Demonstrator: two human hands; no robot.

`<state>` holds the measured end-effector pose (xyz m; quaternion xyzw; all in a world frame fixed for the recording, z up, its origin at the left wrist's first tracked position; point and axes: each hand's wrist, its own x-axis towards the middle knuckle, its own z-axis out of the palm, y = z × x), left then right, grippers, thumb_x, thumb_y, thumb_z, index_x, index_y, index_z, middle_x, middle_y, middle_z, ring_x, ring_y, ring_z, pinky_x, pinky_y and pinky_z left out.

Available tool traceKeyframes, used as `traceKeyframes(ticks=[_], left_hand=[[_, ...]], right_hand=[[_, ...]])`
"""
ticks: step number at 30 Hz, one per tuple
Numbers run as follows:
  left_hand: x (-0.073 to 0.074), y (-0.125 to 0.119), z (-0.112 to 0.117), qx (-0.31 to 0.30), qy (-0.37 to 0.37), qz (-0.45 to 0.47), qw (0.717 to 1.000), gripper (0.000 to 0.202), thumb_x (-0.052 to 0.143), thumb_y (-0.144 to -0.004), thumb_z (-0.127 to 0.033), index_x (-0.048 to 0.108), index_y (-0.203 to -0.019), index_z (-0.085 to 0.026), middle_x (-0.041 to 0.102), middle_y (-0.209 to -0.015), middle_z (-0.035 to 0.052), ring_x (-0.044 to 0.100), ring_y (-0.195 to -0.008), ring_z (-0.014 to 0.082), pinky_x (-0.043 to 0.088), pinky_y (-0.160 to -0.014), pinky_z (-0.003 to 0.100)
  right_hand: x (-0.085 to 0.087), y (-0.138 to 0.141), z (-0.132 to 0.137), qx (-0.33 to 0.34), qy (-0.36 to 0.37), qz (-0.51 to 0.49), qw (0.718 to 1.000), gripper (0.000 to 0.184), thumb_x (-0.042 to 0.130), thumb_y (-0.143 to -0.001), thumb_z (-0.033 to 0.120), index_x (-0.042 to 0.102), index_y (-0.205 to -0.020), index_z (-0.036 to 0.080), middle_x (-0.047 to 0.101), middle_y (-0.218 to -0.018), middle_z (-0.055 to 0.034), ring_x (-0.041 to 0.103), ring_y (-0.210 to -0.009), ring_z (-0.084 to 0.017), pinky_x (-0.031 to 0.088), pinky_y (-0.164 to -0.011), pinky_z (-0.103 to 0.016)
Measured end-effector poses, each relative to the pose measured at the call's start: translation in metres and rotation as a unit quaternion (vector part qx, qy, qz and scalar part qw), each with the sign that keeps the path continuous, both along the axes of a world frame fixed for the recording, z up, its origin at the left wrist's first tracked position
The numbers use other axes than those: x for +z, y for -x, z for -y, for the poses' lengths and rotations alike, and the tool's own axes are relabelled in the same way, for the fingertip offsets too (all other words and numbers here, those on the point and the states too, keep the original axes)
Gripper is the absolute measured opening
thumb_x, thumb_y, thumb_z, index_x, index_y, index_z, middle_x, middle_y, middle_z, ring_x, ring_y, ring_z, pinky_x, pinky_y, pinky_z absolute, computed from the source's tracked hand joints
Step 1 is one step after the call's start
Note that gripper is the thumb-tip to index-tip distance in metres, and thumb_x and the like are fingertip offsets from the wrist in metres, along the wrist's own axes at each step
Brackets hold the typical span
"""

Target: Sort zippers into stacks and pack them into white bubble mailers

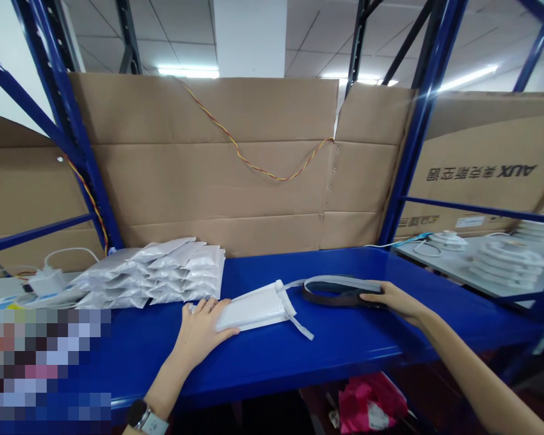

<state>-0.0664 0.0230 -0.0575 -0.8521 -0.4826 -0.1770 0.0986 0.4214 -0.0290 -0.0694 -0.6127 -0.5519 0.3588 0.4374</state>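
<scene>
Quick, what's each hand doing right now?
Left hand: open, resting flat on a white padded pouch, not gripping.
Right hand: open, fingers laid on a dark looped strap with pale edging, not clearly gripping.

Stacked plastic bags (149, 272) left of single bag (249, 308), both on shelf (326, 356).
</scene>
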Motion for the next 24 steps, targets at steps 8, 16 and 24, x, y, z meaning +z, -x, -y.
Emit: traceKeyframes(ticks=[8,16,24], left_hand=[[-0.002,0.001,-0.004,-0.008,-0.008,0.003,1.0,0.05,0.056,-0.079,-0.058,0.055,-0.122,-0.033,0.061,-0.112,0.0076,0.053,-0.102,0.0302,0.03,-0.085,0.045],[-0.002,0.0,-0.004,-0.007,0.011,0.012,1.0,0.051,0.055,-0.079,-0.057,0.055,-0.123,-0.031,0.06,-0.113,0.0088,0.051,-0.104,0.0301,0.03,-0.089,0.045],[-0.001,0.001,-0.005,-0.014,0.007,0.014,1.0,0.052,0.057,-0.078,-0.056,0.055,-0.124,-0.031,0.061,-0.114,0.009,0.052,-0.104,0.0311,0.03,-0.089,0.047]], right_hand=[[-0.012,0.032,-0.016,0.029,-0.096,0.168,0.981,0.058,0.064,-0.073,0.05,0.058,-0.122,0.02,0.064,-0.111,-0.0071,0.058,-0.1,-0.027,0.043,-0.089,-0.038],[-0.006,0.093,-0.005,-0.162,-0.23,0.374,0.884,0.071,0.058,-0.077,0.057,0.036,-0.139,0.03,0.039,-0.139,-0.0115,0.032,-0.129,-0.034,0.03,-0.1,-0.05],[-0.014,0.164,-0.043,-0.02,-0.111,0.346,0.931,0.055,0.062,-0.074,0.056,0.062,-0.108,0.013,0.06,-0.107,-0.0184,0.05,-0.108,-0.036,0.035,-0.092,-0.043]])
